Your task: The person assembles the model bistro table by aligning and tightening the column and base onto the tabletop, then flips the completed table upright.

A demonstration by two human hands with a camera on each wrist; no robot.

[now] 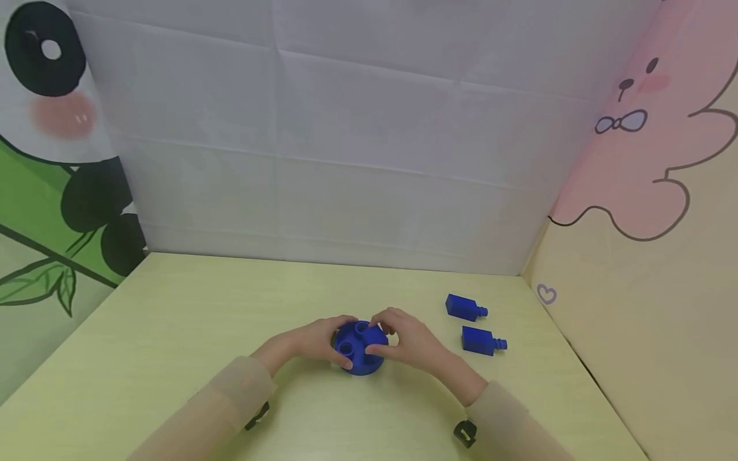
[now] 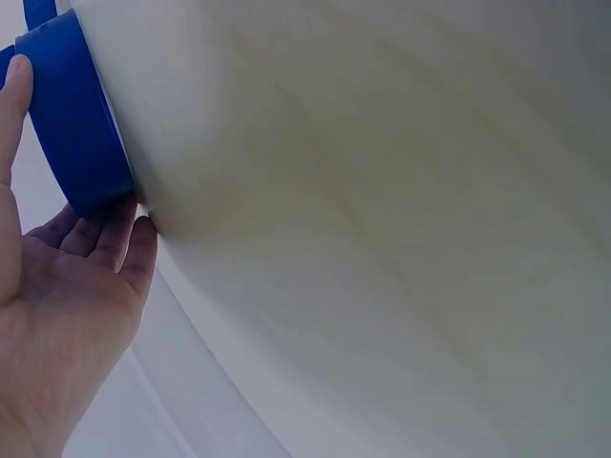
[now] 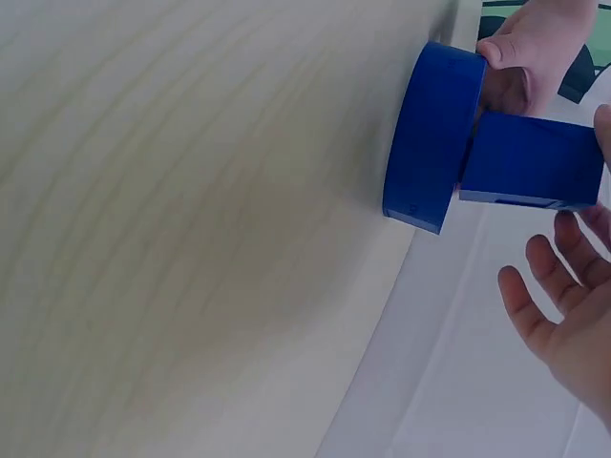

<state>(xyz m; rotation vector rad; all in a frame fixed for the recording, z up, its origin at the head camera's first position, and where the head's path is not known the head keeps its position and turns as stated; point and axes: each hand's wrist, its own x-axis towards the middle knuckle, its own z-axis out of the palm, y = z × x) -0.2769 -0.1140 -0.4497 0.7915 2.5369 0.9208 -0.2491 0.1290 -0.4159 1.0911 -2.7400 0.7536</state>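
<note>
A round blue base (image 1: 359,367) with short open tubes on top sits on the table. My left hand (image 1: 311,339) grips its left side, thumb at the near edge and fingers round the far side. In the left wrist view, that hand's fingertips touch the rim of the base (image 2: 81,124). A blue rectangular block (image 3: 535,162) stands on the base, its lower end meeting the base's top. My right hand (image 1: 412,342) pinches the block's upper end between thumb and fingers; other fingers stay off it. Whatever joins block and base is hidden.
Two more blue blocks with narrow ridged necks, a farther one (image 1: 461,307) and a nearer one (image 1: 478,340), lie to the right of my right hand. A white sheet (image 1: 346,160) closes off the table's back. Printed panels stand at both sides.
</note>
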